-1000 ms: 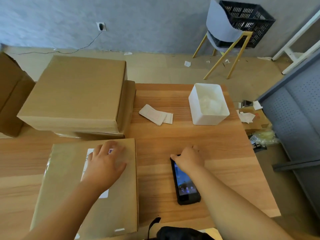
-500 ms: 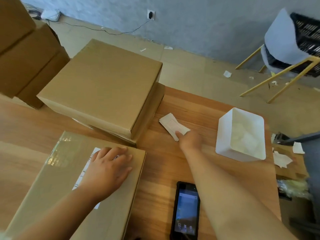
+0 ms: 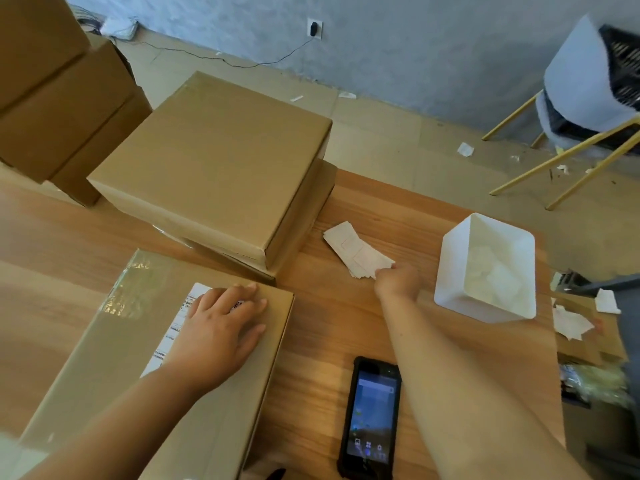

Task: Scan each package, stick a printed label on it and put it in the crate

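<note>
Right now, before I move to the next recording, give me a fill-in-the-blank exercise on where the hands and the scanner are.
1. The left hand rests flat on the nearest package, partly covering its white shipping ____.
2. The right hand pinches the stack of printed slips lying left of the ____ tub.
3. The scanner lies on the table with its screen facing ____, held by neither hand.
Missing words: label; white; up.
</note>
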The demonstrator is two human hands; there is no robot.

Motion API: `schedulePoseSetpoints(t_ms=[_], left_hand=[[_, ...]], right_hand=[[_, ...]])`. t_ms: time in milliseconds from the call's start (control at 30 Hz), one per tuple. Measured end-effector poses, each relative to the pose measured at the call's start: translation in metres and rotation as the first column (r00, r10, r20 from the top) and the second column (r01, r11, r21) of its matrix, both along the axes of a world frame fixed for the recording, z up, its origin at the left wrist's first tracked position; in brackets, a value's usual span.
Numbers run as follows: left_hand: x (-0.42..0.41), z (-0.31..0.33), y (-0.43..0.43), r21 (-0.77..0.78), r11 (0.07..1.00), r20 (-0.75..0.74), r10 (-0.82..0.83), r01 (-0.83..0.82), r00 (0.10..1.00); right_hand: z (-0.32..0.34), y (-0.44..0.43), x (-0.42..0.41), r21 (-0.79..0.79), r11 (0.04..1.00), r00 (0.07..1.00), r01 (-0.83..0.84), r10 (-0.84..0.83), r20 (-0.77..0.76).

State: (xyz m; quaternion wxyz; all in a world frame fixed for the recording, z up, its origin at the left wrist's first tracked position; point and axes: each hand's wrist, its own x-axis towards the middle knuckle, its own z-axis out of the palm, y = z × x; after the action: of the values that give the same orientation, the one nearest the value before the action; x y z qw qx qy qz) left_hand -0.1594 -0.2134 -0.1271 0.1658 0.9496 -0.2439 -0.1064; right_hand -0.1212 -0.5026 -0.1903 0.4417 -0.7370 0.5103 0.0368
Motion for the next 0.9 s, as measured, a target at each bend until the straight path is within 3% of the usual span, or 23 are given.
schedulePoseSetpoints(t_ms=[200, 367, 433, 667, 900], left_hand=[[0.0, 0.007, 0.005, -0.152, 0.987, -0.055, 0.032, -0.041, 0.998], [-0.005, 0.022, 0.014, -0.27, 0.958, -0.081, 0.078, -0.097, 0.994], [-0.008, 0.026, 0.02, -0.322, 0.936, -0.163, 0.095, -0.144, 0.982], [-0.019, 0.031, 0.051, -0.421, 0.802, -0.55, 0.147, -0.424, 0.822], [-0.02, 0.034, 0.089, -0.548, 0.66, -0.662, 0.034, -0.514, 0.749]], right_hand=[[0.034, 0.019, -0.036, 0.038, 0.999, 0.963, 0.009, -0.019, 0.27], [0.065, 0.055, -0.078, 0.233, 0.968, 0.901, -0.094, -0.017, 0.433], [0.072, 0.073, -0.094, 0.334, 0.93, 0.878, -0.156, -0.025, 0.477], [0.087, 0.135, -0.128, 0.417, 0.857, 0.855, -0.303, 0.052, 0.516], [0.093, 0.181, -0.136, 0.39, 0.876, 0.849, -0.285, 0.041, 0.527]])
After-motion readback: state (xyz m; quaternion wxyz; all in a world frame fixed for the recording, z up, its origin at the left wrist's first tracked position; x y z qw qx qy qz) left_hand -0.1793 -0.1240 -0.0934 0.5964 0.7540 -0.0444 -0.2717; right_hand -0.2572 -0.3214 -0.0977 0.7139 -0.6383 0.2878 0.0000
